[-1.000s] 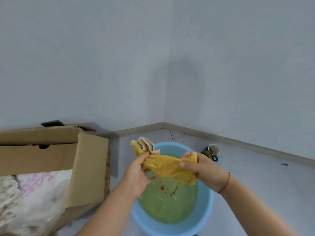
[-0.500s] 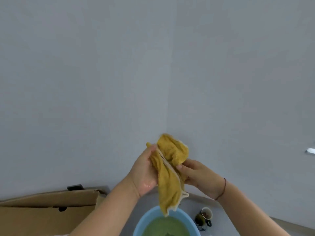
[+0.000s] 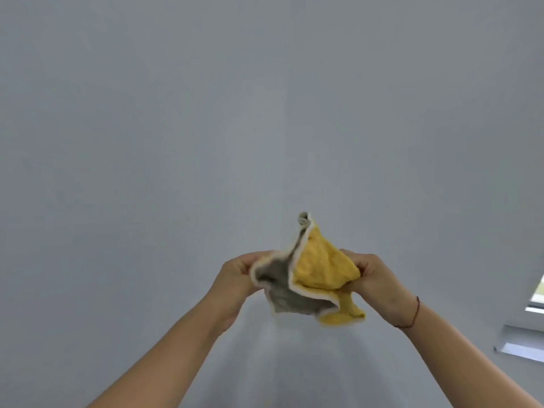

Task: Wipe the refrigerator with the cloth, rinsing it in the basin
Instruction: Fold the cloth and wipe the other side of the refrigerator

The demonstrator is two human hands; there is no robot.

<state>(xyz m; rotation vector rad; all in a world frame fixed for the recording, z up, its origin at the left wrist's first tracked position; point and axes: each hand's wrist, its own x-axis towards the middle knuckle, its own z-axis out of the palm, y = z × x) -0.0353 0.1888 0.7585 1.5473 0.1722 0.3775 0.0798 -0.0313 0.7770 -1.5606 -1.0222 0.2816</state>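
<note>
2 pale grey walls [image 3: 147, 142] meet in a corner, with a window frame [image 3: 527, 334] at the right edge. The cloth [image 3: 321, 269], yellow on 1 face and grey on the other, is held up in the air before that corner. The left hand [image 3: 235, 278] grips its grey side with curled fingers. The right hand [image 3: 374, 275] grips the yellow side. A red cord [image 3: 413, 315] circles the right wrist.
</note>
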